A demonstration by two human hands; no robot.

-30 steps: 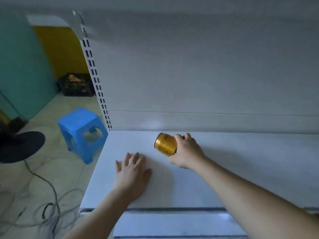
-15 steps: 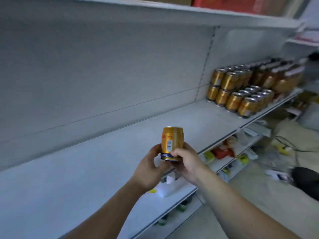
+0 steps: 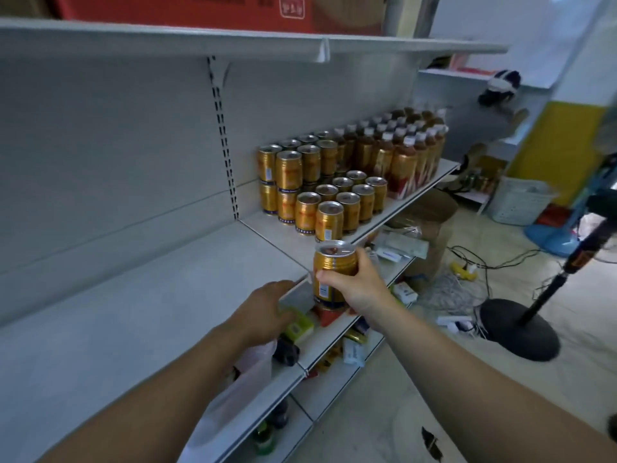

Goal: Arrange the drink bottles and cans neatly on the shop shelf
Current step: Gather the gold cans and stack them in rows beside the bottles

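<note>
Before the shop shelf (image 3: pixel 150 312), right hand (image 3: pixel 360 290) held a gold can (image 3: pixel 334 262) upright, fingers (image 3: pixel 325 274) wrapped round it, left hand (image 3: pixel 263 312) at shelf edge, relaxed, stacked cans (image 3: pixel 317 182) and bottles (image 3: pixel 400 155) beyond.

Red carton (image 3: pixel 200 10) cropped at top, rear bottles (image 3: pixel 414 125) blurred, fan (image 3: pixel 576 259) cropped right
</note>
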